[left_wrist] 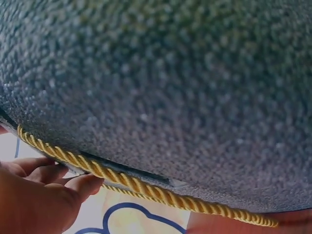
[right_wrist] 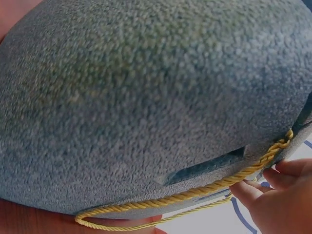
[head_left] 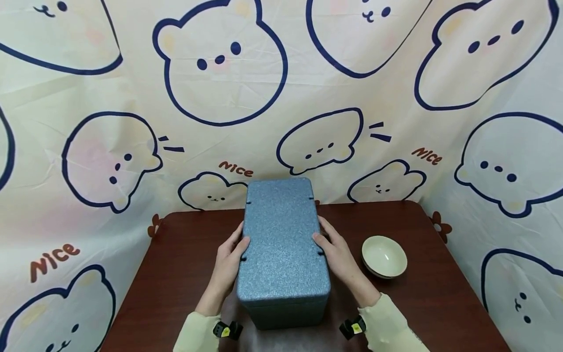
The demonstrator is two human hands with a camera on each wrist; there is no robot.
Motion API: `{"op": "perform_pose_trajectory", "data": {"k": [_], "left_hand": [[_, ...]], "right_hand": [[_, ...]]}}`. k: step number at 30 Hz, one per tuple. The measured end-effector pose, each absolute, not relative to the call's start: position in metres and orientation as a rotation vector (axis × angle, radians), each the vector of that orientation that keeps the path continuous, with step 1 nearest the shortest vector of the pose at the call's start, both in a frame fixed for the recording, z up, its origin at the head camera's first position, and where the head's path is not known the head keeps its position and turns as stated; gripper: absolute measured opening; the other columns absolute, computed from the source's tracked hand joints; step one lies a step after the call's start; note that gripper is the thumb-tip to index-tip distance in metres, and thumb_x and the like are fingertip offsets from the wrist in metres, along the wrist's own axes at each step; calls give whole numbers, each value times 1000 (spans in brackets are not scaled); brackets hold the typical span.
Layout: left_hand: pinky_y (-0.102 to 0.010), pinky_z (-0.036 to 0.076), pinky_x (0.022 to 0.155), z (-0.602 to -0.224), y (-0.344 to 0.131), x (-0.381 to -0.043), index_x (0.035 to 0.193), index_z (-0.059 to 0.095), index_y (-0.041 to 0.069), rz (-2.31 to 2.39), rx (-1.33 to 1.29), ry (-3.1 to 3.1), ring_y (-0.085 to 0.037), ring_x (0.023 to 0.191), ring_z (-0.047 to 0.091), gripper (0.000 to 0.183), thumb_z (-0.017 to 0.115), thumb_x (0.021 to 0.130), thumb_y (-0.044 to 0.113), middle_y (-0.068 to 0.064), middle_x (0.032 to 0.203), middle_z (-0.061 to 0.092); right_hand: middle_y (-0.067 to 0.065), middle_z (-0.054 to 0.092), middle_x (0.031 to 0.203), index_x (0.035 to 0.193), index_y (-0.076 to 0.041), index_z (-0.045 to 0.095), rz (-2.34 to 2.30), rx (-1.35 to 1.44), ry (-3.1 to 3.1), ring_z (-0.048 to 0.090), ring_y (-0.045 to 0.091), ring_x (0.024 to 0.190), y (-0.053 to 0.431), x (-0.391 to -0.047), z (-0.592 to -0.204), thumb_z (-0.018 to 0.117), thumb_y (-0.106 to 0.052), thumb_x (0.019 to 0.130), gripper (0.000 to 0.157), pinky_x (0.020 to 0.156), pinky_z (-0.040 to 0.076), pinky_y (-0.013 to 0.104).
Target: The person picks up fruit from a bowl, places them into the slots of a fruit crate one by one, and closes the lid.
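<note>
A blue-grey foam box (head_left: 283, 244) with a fitted lid stands upright on the table, its long side running away from me. My left hand (head_left: 227, 261) holds its left side, thumb at the lid's top edge and fingers along the wall. On the opposite side, my right hand (head_left: 340, 254) grips in much the same way. A twisted yellow rope (left_wrist: 131, 183) hangs along the left wall by a recessed slot, close to the left fingers. Another yellow rope (right_wrist: 195, 191) runs along the right wall below a slot (right_wrist: 204, 166), near the right fingertips. The box's contents are hidden.
A pale green bowl (head_left: 384, 256) sits on the dark brown table (head_left: 184, 274), to the right of the box. Behind and at both sides hangs a cream cloth (head_left: 220, 146) with bear drawings, close to the table's edges.
</note>
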State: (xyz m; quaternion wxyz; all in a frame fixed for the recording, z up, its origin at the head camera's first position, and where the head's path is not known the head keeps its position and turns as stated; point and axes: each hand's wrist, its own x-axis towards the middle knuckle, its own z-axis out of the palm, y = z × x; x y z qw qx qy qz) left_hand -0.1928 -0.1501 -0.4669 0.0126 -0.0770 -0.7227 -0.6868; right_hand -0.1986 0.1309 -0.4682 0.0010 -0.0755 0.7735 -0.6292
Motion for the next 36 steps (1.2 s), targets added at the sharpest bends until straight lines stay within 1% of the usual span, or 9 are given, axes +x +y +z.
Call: {"op": "perform_pose_trajectory", "data": {"k": [3,6,10,16,23,27,32,34,36], "left_hand": [[-11,37,101,-468,-151,-193,159,29,8,-2149,-235,-2233,-25,148,30,58,51,108,24,-11,162,33],[-11,39,101,-469,-151,-193,159,30,8,-2152,-227,-2223,-25,147,32,58,53,107,23,-11,161,34],[-11,38,101,-470,-150,-193,159,30,7,-2147,-213,-2224,-25,147,33,59,54,107,23,-10,161,34],[-11,38,102,-471,-150,-192,158,31,5,-2126,-230,-2213,-26,147,33,60,56,106,21,-11,161,35],[-12,38,103,-471,-150,-193,158,31,5,-2128,-263,-2203,-28,147,33,60,57,106,20,-11,160,36],[-12,38,103,-471,-150,-195,158,31,6,-2127,-280,-2204,-27,147,32,60,56,106,20,-11,161,35],[-10,36,103,-471,-150,-196,159,27,6,-2134,-300,-2233,-26,149,28,61,54,107,21,-10,163,30],[-10,37,103,-470,-150,-196,160,27,7,-2130,-297,-2248,-25,149,29,61,54,107,22,-10,163,31],[-11,39,101,-469,-150,-196,159,30,7,-2123,-284,-2257,-25,147,33,60,55,107,22,-11,161,35]], "right_hand": [[9,26,165,161,-13,29,-1979,-262,2412,28,31,149,131,-199,-467,52,-31,106,61,118,21,58],[10,18,168,161,-9,28,-1988,-273,2409,17,30,153,132,-201,-469,54,-31,106,64,121,15,58],[11,21,167,160,-9,30,-2017,-289,2398,21,31,152,134,-201,-473,57,-28,105,64,120,16,58],[10,25,166,158,-7,33,-2048,-367,2410,19,30,153,136,-202,-477,59,-27,104,64,120,16,60],[10,29,164,157,-5,36,-2107,-430,2415,28,30,150,136,-202,-482,60,-20,103,61,118,23,59],[10,28,164,157,-5,34,-2129,-459,2398,25,29,151,136,-202,-481,59,-18,104,60,117,21,61],[13,22,166,159,-4,30,-2116,-442,2370,19,32,153,138,-203,-480,56,-18,105,62,119,17,61],[13,19,167,160,-5,28,-2111,-423,2337,22,35,151,139,-203,-479,56,-19,105,63,118,20,61],[13,21,167,161,-10,26,-2114,-402,2291,29,35,148,140,-203,-478,56,-19,105,64,116,28,57]]}}
